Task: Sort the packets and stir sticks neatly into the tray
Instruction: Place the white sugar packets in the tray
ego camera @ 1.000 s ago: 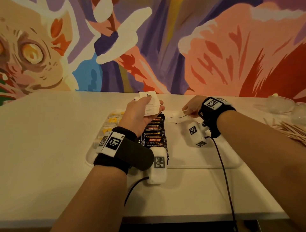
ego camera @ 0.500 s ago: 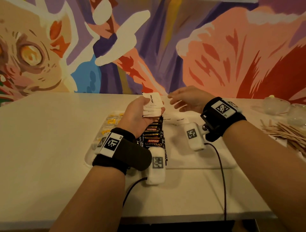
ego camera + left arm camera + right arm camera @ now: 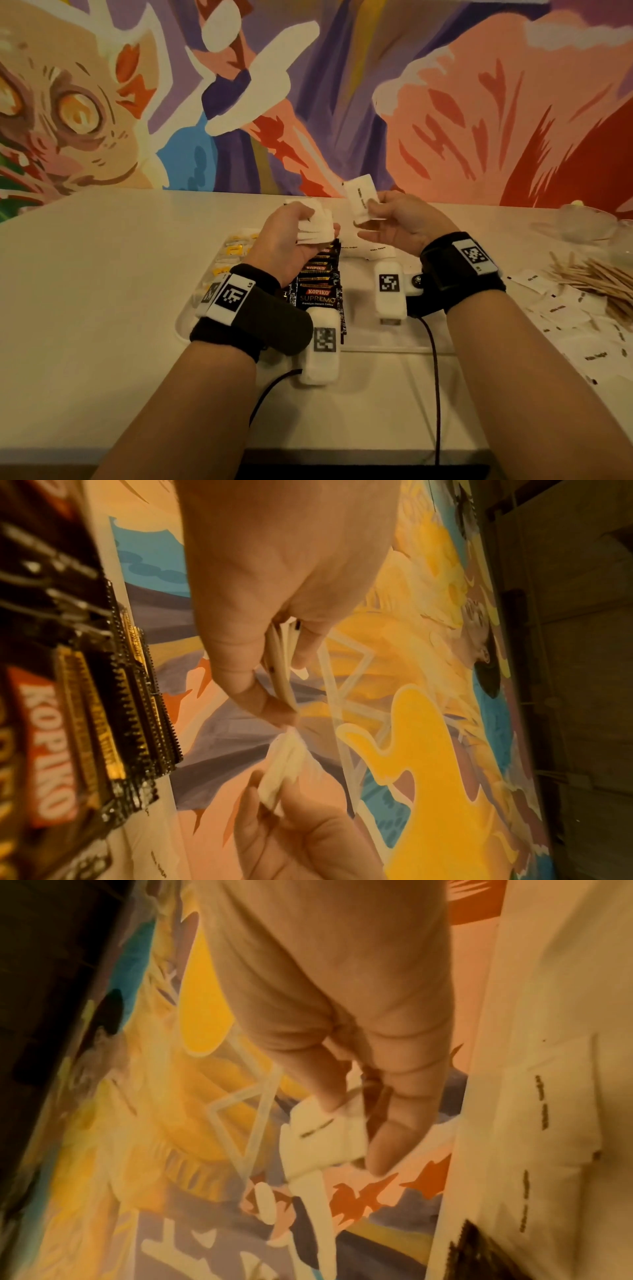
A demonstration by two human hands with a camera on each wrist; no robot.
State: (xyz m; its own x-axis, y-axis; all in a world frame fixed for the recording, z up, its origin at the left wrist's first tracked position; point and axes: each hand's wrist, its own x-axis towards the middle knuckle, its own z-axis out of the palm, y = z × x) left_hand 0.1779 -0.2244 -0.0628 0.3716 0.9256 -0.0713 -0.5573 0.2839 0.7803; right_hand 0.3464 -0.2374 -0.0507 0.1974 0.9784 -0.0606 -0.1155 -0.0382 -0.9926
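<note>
On the worktop (image 3: 102,308), the white tray (image 3: 376,342) holds yellow packets (image 3: 233,248) at its 9 o'clock side and a row of black Kopiko sachets (image 3: 317,284) down its middle. The left hand (image 3: 291,240) is raised over the sachets, fingers curled round a fanned stack of white packets (image 3: 317,228), as it was half a second ago. The right hand (image 3: 397,222), then empty and spread above the tray, now pinches a single white packet (image 3: 360,200) upright just beside the stack, at its 2 o'clock. Two white packets (image 3: 368,247) lie in the tray beneath it. At 3 o'clock, off the tray, loose white packets (image 3: 565,315) and a heap of wooden stir sticks (image 3: 596,277) lie on the worktop.
</note>
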